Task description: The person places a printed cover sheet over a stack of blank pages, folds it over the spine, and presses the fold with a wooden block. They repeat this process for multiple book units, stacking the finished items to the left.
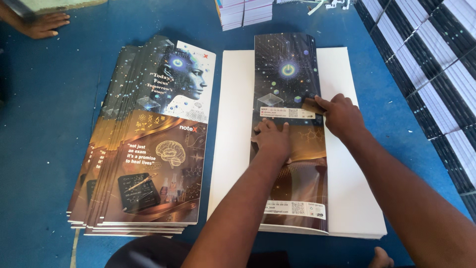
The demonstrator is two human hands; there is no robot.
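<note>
A tall folded printed cover sheet [287, 79], dark on top and brown below, lies on a stack of white sheets [347, 198]. My left hand [271, 140] presses flat on the cover's middle, fingers together. My right hand [340, 115] rests at the cover's right edge and pinches a small brown card piece [311, 105] against it. To the left sits a fanned stack of printed covers [148, 149] showing a face and a brain picture.
Everything lies on a blue surface [49, 124]. Black-and-white striped bundles of sheets [436, 69] run along the right side. A pile of white booklets [245, 12] stands at the top. Another person's hand [42, 25] rests at the top left.
</note>
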